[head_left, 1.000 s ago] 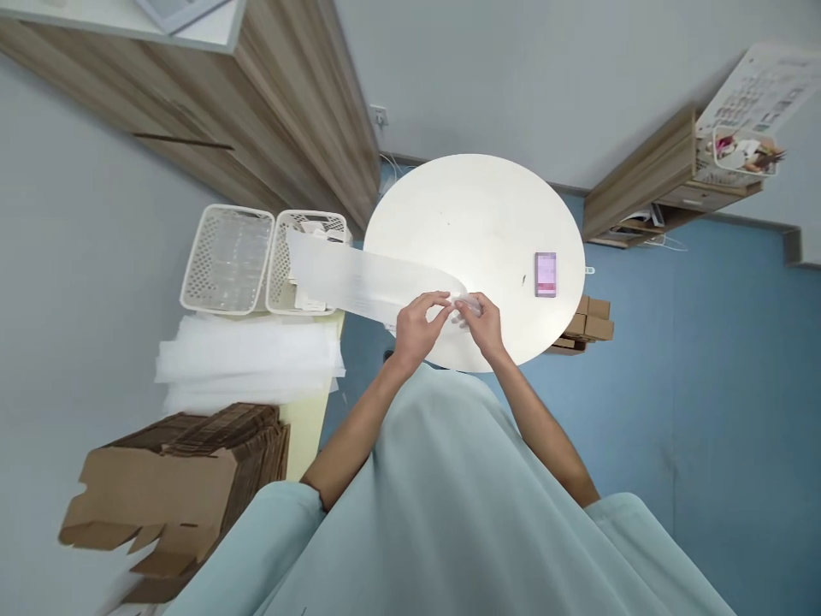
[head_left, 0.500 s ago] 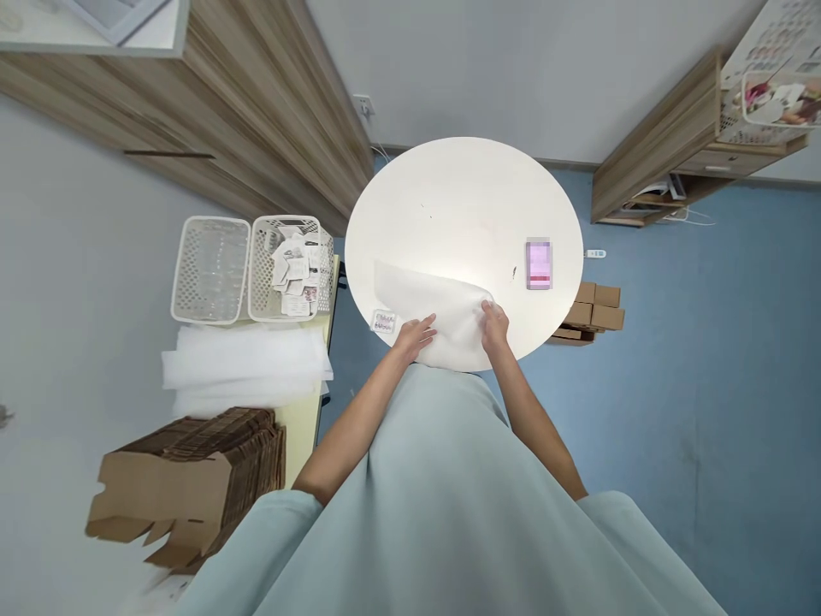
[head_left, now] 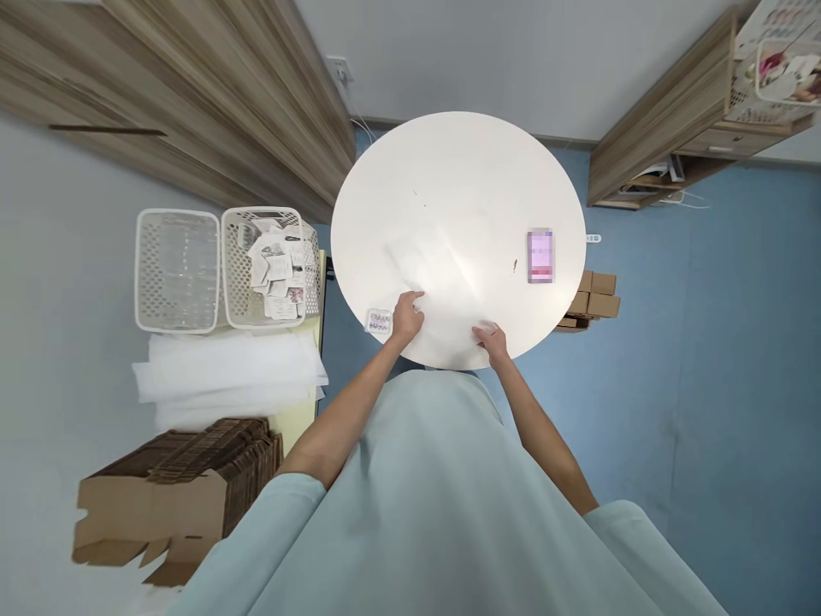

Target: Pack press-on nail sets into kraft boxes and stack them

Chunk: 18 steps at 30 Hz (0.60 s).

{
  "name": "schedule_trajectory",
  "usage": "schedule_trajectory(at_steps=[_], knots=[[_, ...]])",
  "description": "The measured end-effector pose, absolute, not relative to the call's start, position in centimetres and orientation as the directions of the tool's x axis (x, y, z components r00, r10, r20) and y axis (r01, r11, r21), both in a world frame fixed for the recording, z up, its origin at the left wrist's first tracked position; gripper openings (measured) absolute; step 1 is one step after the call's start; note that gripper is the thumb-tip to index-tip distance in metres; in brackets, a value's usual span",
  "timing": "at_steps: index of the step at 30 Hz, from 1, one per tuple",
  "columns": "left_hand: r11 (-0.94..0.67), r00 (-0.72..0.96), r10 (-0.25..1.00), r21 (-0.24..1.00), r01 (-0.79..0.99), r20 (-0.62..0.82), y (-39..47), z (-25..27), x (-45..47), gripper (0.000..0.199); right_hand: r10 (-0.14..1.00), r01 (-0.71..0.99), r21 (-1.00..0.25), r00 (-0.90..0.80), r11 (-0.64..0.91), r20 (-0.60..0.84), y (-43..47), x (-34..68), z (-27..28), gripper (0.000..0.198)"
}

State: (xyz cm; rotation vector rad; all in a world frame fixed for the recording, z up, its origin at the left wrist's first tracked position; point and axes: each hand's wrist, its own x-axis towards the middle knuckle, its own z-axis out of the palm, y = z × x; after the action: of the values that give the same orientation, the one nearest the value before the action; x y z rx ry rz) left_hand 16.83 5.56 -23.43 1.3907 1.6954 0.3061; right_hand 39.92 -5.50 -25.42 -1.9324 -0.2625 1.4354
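Note:
A thin white sheet, foam-like and translucent, lies on the round white table; its outline is faint against the tabletop. My left hand is at the sheet's left side, index finger stretched out and apart from the thumb. Close beside that hand, at the table edge, sits a small clear case with rows of small purplish pieces. My right hand pinches the sheet near its right side between thumb and fingers. A phone with a blurred pink screen rests farther right.
At left stand two white baskets, one with clear plastic pieces, one with printed cards. Below them are stacked white sheets and flattened cardboard boxes. Small brown boxes lie right of the table. Wooden cabinets flank it.
The white sheet has turned and now lies flatter, its far left corner swung away from me. My left hand has gone from flat on it to index extended. My right hand has lowered slightly.

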Motion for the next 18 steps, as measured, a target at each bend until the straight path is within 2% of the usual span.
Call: schedule_trajectory(at_steps=[4, 8, 13, 15, 18], knots=[[0.258, 0.076, 0.898, 0.658, 0.707, -0.434, 7.6, -23.6, 16.0, 0.066, 0.587, -0.126, -0.656, 0.345, -0.744, -0.732, -5.6, 39.2, -25.3, 0.037], [0.312, 0.049, 0.873, 0.632, 0.709, -0.486, 9.5, -23.6, 13.9, 0.066, 0.609, -0.065, -0.663, 0.337, -0.746, -0.718, -4.8, 38.7, -26.1, 0.042], [0.37, -0.047, 0.868, 0.58, 0.726, -0.495, 10.4, -23.4, 9.2, 0.053, 0.594, -0.054, -0.666, 0.403, -0.744, -0.696, -3.5, 38.3, -26.9, 0.046], [0.292, 0.008, 0.878, 0.548, 0.784, -0.479, 10.0, -23.4, 6.9, 0.048, 0.596, -0.054, -0.676, 0.422, -0.735, -0.683, -3.2, 38.2, -27.0, 0.046], [0.045, 0.238, 0.839, 0.498, 0.866, -0.49, 8.6, -23.7, 3.9, 0.051, 0.605, -0.051, -0.691, 0.439, -0.721, -0.664, -3.0, 38.0, -27.1, 0.046]])
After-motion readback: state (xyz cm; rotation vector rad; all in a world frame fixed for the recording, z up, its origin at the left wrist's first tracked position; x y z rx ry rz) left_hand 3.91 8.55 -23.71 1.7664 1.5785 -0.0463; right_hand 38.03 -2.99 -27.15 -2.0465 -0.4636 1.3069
